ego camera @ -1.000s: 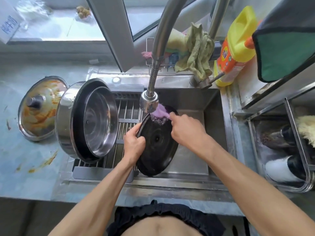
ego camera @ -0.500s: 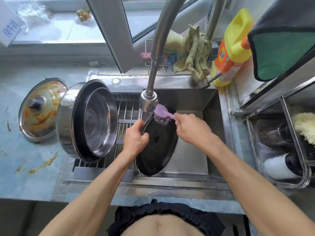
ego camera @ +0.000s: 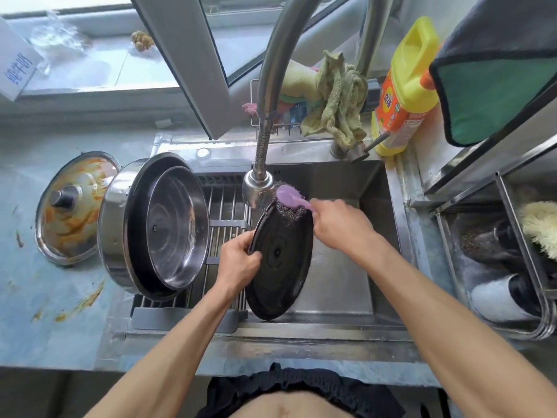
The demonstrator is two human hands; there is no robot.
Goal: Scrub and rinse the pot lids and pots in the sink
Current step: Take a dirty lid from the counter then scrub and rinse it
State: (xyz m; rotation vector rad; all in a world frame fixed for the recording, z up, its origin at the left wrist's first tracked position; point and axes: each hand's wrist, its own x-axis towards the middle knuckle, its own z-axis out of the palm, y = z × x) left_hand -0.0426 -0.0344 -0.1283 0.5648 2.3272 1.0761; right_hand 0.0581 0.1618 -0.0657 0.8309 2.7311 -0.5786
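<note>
Scrubber [ego camera: 290, 201] has slid up to the rim of the dark lid [ego camera: 278, 260] over the sink [ego camera: 391, 206]. Your left hand [ego camera: 238, 263] pinches its edge; right hand [ego camera: 337, 224] grips the scrubber. Stained lid [ego camera: 72, 206] on the bench [ego camera: 36, 297] looks unwashed; the pot [ego camera: 156, 224] seems clean.

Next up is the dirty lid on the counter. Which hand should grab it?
Left. The left hand grips the black lid's left rim, the side nearer the dirty lid lying left of the pot. The right hand holds the scrubber on the sink's far side.
</note>
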